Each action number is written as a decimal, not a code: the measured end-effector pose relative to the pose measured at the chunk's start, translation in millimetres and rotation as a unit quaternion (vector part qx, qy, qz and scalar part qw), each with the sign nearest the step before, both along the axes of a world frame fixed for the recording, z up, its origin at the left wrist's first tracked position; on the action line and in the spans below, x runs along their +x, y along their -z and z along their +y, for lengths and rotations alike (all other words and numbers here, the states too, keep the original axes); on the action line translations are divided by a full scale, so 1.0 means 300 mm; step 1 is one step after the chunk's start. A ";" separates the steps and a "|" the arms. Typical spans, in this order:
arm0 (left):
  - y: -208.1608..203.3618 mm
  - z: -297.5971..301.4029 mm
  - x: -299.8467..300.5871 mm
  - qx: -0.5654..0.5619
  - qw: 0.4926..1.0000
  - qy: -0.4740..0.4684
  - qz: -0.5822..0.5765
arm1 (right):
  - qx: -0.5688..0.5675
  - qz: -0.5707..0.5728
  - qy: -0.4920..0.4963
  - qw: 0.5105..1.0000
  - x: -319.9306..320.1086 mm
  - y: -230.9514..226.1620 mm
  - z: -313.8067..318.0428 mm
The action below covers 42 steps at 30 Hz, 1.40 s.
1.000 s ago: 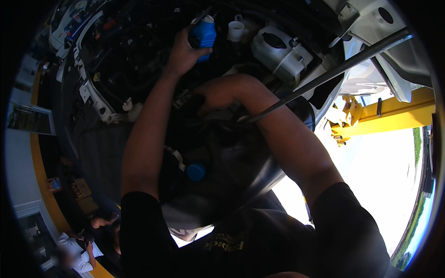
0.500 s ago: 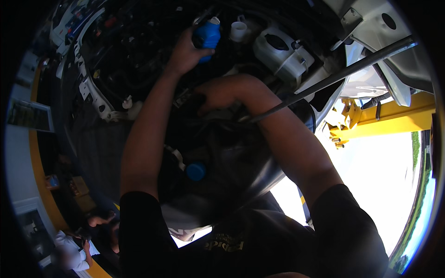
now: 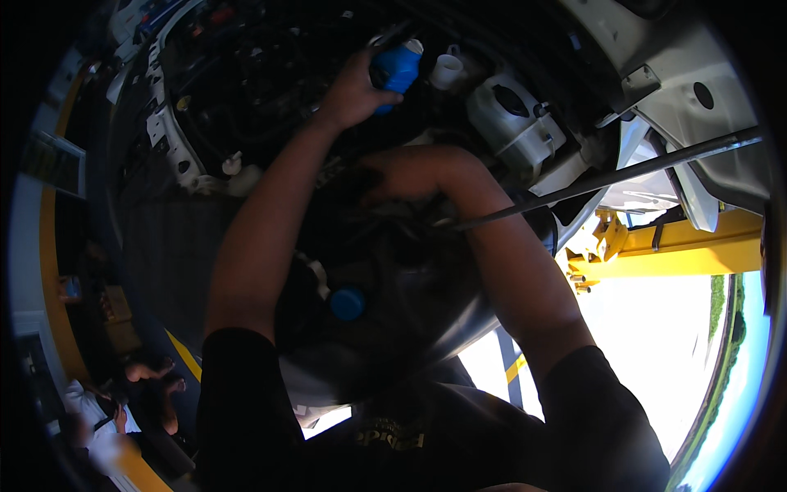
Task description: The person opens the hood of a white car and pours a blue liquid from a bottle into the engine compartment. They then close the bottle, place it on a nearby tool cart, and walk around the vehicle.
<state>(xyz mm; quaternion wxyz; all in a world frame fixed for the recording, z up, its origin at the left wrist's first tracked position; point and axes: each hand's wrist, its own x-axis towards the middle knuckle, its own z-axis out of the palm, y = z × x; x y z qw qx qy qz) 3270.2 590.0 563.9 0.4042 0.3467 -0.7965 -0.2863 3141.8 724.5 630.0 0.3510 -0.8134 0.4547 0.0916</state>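
Note:
My left hand (image 3: 351, 97) is closed round a blue plastic bottle (image 3: 399, 69) above the engine bay. The bottle leans to the right, and its pale mouth end points up and right. Just right of it stands a white cup-shaped filler neck (image 3: 446, 72), apart from the bottle. My right hand (image 3: 406, 175) is low over the front of the engine bay, with its fingers curled against something dark; shadow hides what they hold. A round blue cap (image 3: 348, 304) lies on the dark cover nearer to me.
A translucent white reservoir (image 3: 512, 123) with a black cap sits at the right. A metal prop rod (image 3: 623, 174) slants across my right forearm. Beyond it stands a yellow lift arm (image 3: 680, 250). A person in white (image 3: 102, 418) sits at the lower left.
The view has turned slightly. My left hand has brought the bottle a little nearer to the white filler neck, and the bottle leans more to the right. My right hand stays low.

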 end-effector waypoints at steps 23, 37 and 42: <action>-0.021 0.025 -0.004 0.008 1.000 0.006 -0.020 | 0.005 0.008 0.015 1.000 -0.008 0.007 -0.001; 0.029 -0.011 -0.014 -0.021 0.999 0.023 -0.006 | -0.010 -0.009 0.019 1.000 -0.006 0.007 0.006; 0.009 0.002 -0.008 -0.002 0.999 0.023 -0.023 | -0.006 0.000 0.034 0.999 -0.003 0.013 0.006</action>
